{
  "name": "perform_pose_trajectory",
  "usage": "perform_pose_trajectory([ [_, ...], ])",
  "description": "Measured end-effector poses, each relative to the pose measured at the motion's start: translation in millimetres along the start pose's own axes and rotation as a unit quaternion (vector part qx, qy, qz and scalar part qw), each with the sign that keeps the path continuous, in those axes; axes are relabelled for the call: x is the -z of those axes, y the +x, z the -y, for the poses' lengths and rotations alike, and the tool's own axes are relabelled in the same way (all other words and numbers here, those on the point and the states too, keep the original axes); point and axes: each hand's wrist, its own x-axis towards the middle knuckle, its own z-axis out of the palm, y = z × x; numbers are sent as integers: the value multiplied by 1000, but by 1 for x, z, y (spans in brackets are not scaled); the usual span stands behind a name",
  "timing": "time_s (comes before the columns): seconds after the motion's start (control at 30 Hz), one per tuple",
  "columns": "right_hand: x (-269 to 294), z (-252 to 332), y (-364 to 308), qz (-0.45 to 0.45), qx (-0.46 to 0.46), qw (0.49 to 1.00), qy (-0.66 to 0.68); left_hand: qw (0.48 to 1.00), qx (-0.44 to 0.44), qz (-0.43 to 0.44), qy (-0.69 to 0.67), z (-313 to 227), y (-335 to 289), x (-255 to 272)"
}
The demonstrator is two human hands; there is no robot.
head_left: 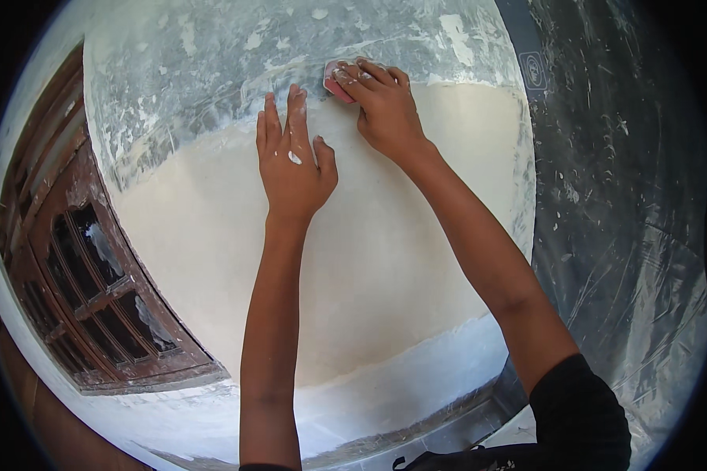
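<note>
My right hand [389, 110] grips a small pinkish-red block [338, 82] and holds it against the wall [346, 235]. The block sits along the line where the smooth cream coat meets the patchy grey band [236, 59] above. Its underside is hidden, so I cannot tell whether it is a sanding block or a sponge. White smears mark the fingers around it. To the left, my left hand [294, 161] is open, fingers stretched upward and thumb apart, at the wall surface. A white blob shows on the back of that hand, which holds nothing.
A brown wooden window [94, 290] with dark panes is set into the wall at left. Dark plastic sheeting [605, 180], spotted with white, hangs along the right side. Near the wall's foot runs a whitish strip [416, 385] above a grey ledge [463, 428].
</note>
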Motion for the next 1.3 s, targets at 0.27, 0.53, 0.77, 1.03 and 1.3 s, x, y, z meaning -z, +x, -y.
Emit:
perform_pose_trajectory([
  [0.27, 1, 16, -26, 1, -7, 1000, -2, 1000, 3, 22, 0, 9, -6, 1],
  [0.53, -16, 12, -35, 7, 1, 1000, -12, 1000, 3, 31, 2, 12, -14, 4],
  [0.77, -6, -13, -6, -9, 1, 1000, -6, 1000, 5, 15, -6, 6, -10, 1],
  [1.03, 5, 3, -64, 47, 2, 999, 6, 999, 17, 28, -13, 2, -21, 5],
  [1.3, -18, 1, -16, 7, 8, 1000, 23, 999, 24, 41, -15, -15, -19, -6],
])
